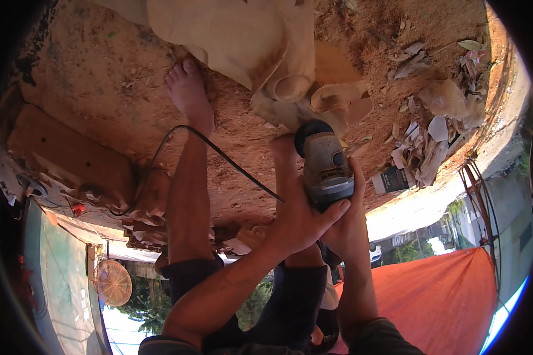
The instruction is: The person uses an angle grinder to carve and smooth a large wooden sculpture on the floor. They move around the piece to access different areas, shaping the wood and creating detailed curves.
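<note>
An angle grinder [328, 163], grey and dusty with a dark round disc [311, 135] at its far end, is gripped by both hands. My left hand [305, 225] wraps round its near end, the thumb lying across the back. Against its right side is my right hand [346, 228], fingers curled round the body. Beyond the disc stands a large pale carved wood piece [237, 35] with rounded hollows and curved lobes. The disc's edge is at or very near the lower lobes; I cannot tell whether it touches. A black cord [219, 152] loops to the left.
My bare left foot [189, 94] rests on reddish, dusty ground beside the carving. A long wooden block [71, 148] lies at left. Wood scraps and crumpled litter [429, 139] pile up at right, near a dark box [391, 179]. An orange tarp [432, 290] hangs at lower right.
</note>
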Motion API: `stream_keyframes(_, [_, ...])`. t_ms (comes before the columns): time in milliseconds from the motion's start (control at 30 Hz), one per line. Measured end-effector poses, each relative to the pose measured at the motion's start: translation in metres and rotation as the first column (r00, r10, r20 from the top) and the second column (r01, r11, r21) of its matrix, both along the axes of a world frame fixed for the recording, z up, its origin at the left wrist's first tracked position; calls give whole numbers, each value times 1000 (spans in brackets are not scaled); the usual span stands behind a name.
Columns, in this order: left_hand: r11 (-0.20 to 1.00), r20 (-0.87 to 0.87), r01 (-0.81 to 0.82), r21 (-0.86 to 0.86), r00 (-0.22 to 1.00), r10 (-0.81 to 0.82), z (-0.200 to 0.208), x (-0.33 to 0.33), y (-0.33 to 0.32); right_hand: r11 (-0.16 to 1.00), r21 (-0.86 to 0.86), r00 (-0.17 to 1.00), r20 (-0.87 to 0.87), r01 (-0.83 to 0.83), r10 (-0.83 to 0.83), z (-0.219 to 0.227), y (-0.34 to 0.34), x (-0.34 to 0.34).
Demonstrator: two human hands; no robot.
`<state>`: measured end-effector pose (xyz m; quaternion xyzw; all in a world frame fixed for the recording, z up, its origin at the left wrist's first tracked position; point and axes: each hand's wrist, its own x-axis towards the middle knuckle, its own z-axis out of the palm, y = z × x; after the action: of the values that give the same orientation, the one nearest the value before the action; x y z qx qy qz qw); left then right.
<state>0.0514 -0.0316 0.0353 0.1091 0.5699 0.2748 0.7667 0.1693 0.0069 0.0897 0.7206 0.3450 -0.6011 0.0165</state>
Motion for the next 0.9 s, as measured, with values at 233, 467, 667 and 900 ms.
stream_keyframes(233, [990,141,-48,-136,988,67,9,0,10,996,39,997,-22,-77,78,2,11,9])
stream_keyframes(467, [977,162,-19,-213,985,55,3,3,4,956,100,961,41,-276,274,-1,11,17])
stream_keyframes(667, [973,201,-5,-230,978,52,-4,16,0,850,178,868,89,-496,488,-3,25,41])
stream_keyframes(900, [973,316,5,-229,946,69,-12,34,-4,816,214,844,128,-536,521,-11,33,58])
